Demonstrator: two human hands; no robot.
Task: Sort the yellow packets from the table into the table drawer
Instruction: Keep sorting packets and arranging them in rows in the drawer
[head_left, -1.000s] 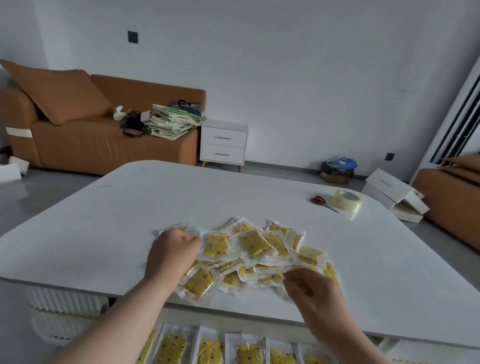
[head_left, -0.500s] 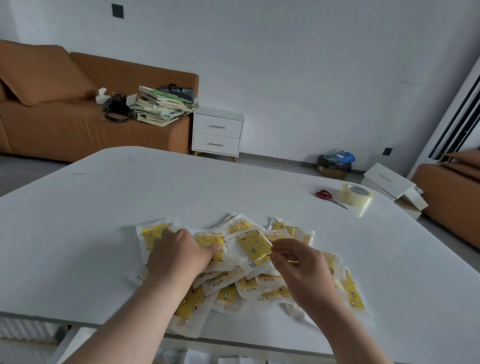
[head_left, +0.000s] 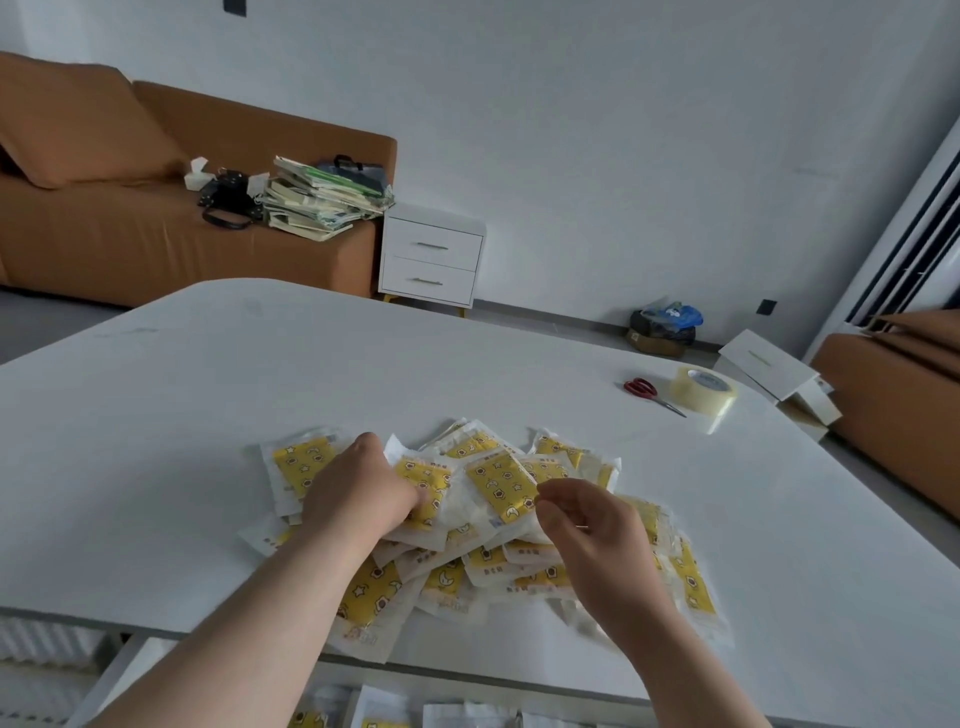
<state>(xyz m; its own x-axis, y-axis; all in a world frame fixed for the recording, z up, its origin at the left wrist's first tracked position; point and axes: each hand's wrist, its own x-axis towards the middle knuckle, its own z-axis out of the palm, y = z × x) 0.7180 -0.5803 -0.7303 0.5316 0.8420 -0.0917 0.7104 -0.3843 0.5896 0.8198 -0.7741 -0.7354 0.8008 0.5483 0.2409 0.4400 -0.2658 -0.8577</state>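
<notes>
The yellow packets (head_left: 501, 486), clear sachets with yellow panels printed with stars and moons, lie heaped near the front edge of the table (head_left: 208, 405); a few sit in the drawer (head_left: 117, 675) below. The left hand (head_left: 358, 493) curls its fingers over some, while the right hand (head_left: 597, 530) curls at one's edge, grip unclear

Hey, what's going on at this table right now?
A person is sorting a heap of yellow packets on the white table. The left hand lies on the heap's left side; the right hand seems to pinch one packet's edge. A few more lie in the drawer below.
</notes>
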